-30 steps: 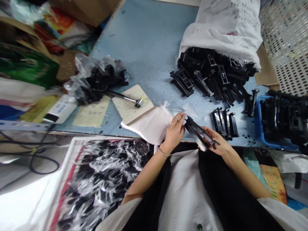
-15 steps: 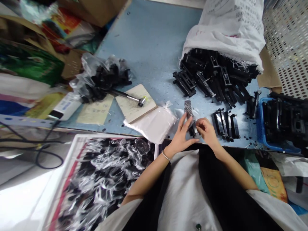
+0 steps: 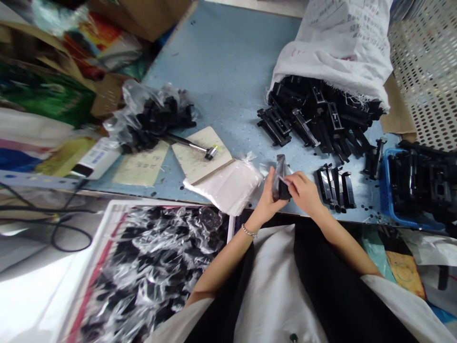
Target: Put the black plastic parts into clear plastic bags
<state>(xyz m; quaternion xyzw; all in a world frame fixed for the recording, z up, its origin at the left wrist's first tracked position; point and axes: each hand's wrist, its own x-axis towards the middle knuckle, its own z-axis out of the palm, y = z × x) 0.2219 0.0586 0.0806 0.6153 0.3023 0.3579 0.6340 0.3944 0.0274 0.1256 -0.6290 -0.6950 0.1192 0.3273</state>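
A black plastic part (image 3: pixel 281 167) lies in a clear plastic bag between my two hands, at the front edge of the blue table. My left hand (image 3: pixel 268 199) is closed round its left side, thumb below and fingers above. With fingertips pinched, my right hand (image 3: pixel 303 191) grips the bag's plastic film over the part's right side. Left of my hands lies a stack of clear plastic bags (image 3: pixel 233 186). Several loose black parts (image 3: pixel 334 186) stand in a row to the right of my right hand.
A white woven sack (image 3: pixel 335 52) spills black parts at the back right. A blue basket (image 3: pixel 387 190) of parts stands far right. A small hammer (image 3: pixel 194 144) rests on a wooden board (image 3: pixel 203 164). Below left, a crate (image 3: pixel 103 228) holds many bagged parts.
My left fingers have drawn in round the part, and my right hand has shifted slightly left and up onto the film. The bag now lies closer round the part.
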